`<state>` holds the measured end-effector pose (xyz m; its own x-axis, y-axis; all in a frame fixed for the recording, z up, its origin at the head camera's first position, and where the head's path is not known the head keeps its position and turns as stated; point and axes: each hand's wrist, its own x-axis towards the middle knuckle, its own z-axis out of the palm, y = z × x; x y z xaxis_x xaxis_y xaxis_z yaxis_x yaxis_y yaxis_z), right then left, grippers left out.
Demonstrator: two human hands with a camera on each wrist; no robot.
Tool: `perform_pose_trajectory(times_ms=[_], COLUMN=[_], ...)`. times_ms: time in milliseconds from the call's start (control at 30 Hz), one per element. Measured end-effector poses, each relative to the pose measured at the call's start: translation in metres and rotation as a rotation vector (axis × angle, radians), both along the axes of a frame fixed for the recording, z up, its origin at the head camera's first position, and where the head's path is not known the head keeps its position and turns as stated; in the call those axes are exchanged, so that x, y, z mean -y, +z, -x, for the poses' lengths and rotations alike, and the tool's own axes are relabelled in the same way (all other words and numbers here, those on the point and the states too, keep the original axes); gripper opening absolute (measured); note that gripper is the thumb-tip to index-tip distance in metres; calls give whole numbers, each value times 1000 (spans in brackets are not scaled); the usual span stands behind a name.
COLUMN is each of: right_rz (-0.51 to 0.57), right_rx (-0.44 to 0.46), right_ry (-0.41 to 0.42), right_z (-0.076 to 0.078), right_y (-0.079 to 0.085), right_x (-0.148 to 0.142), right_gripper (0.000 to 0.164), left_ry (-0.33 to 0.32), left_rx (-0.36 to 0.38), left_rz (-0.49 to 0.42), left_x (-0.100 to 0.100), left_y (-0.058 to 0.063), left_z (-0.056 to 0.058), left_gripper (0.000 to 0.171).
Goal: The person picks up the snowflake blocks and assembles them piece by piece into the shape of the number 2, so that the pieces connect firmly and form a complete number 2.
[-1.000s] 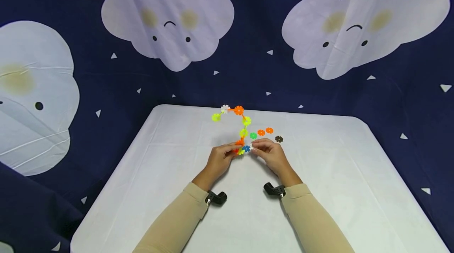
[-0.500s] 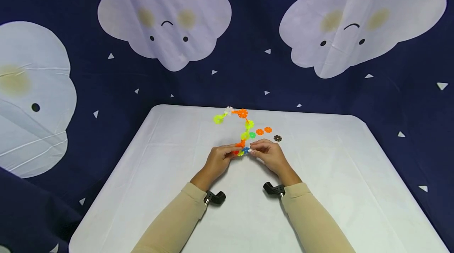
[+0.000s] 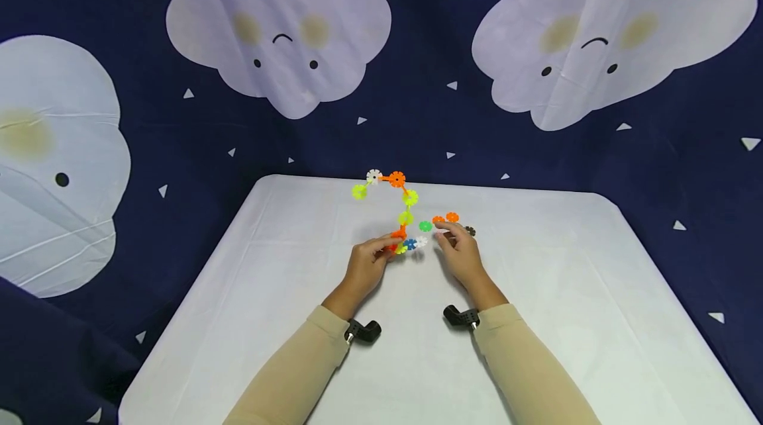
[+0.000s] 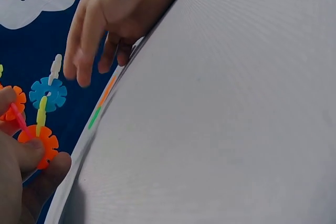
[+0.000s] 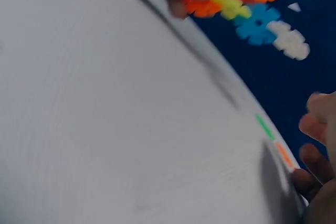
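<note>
My left hand (image 3: 365, 269) pinches a chain of interlocking plastic snowflake discs (image 3: 397, 179) at its lower end. An orange disc (image 4: 48, 145) and a pink one are between the thumb and fingers in the left wrist view. The raised chain curves up and leftward through orange, yellow and white discs. From the gripped end a yellow disc (image 5: 231, 6), a blue disc (image 5: 257, 24) and a white disc (image 5: 290, 41) stick out to the right. My right hand (image 3: 463, 258) is apart from the chain, fingers loosely bent, its fingertips over the loose discs and holding nothing visible.
Loose on the white table (image 3: 536, 359) lie a green disc (image 3: 425, 226), two orange discs (image 3: 452, 217) and a dark disc (image 3: 471, 231), partly behind the right hand's fingers. A dark blue cloth with clouds (image 3: 280, 41) hangs behind the table's far edge.
My right hand has let go of the white disc, now joined to the blue one, and moved right toward the loose discs. The chain, still in my left hand, has shifted slightly up and left.
</note>
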<state>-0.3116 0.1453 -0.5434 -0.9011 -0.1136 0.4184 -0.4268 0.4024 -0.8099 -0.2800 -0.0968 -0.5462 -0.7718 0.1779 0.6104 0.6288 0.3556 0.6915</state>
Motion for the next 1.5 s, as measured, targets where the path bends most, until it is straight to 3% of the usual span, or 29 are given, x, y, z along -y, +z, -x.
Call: perform_pose_trajectory(times_ms=[100,200,300,367,567,800,1100,1267,1500], right_rz=[-221,-407,-505,-505,-350,-124,330,401,391], right_rx=[-39,-18,30,68,66,4,171,172,113], right_ry=[-20,-20,-59,-92,-93,-33,-31,62,105], right_z=[10,20,28,32,28,5,-11,-16,-16], right_y=[-2,-3,-3,-2,-1,-4,-1,-2,-3], right_x=[5,13,20,22,17,5,1,3,1], right_gripper=[36,43,44,42,34,24,24,25,24], left_ry=[5,9,7,5,2,-15,0,20,10], left_rx=[-4,-20,-38,-51,-37,-2,-41,-56,-45], left_rz=[2,1,0,2,-8,-7,5,22,19], left_x=[1,1,1,1,-1,0,1,1,0], left_y=[0,0,0,0,-2,-4,-4,-4,-2], left_z=[-1,-2,-2,-1,-1,-1,-1,-2,0], left_gripper=[34,33,33,33,33,32,34,34,34])
